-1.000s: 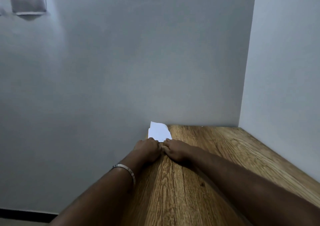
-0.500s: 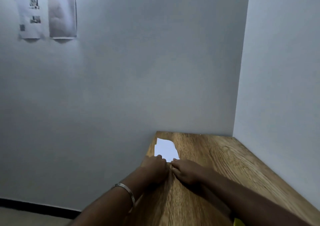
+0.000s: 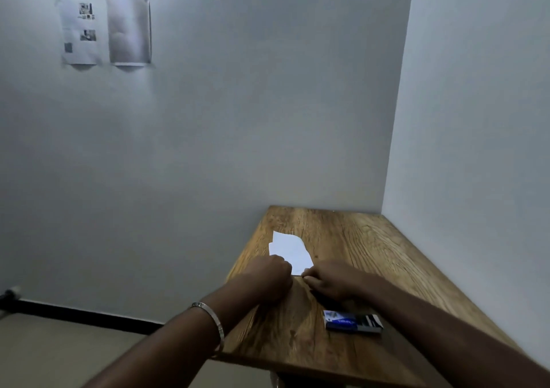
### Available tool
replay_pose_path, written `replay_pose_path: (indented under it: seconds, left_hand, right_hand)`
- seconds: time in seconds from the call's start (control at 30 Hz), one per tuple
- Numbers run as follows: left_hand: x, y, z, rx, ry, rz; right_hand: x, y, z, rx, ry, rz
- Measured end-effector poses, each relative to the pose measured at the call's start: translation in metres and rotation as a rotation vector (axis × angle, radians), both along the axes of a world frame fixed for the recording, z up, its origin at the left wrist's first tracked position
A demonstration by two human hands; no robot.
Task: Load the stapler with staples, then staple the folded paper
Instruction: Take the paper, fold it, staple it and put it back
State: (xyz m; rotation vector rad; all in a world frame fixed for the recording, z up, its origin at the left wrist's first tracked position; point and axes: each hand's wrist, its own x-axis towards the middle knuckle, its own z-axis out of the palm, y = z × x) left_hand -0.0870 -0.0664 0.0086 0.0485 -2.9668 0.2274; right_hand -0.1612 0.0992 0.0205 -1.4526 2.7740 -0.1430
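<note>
Folded paper (image 3: 290,250), white and ragged-edged, lies flat, both hands' grip pinching its near edge.

Both arms reach forward, hands side by side, knuckles up. The left hand (image 3: 272,274) has curled fingers; the right hand (image 3: 330,280) is curled too, fingertips pinched together
</note>
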Motion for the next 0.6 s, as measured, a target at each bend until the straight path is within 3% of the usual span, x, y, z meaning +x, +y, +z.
replay_pose_path:
  seconds: [0.43, 0.6]
  left_hand:
    - [0.030, -0.003, -0.016, 0.177, 0.186, -0.126]
    - [0.027, -0.013, -0.019, 0.301, 0.239, -0.132]
  right_hand:
    - [0.011, 0.016, -0.006, -0.203, 0.112, -0.042]
    - [0.004, 0.013, -0.007, -0.263, 0.059, -0.093]
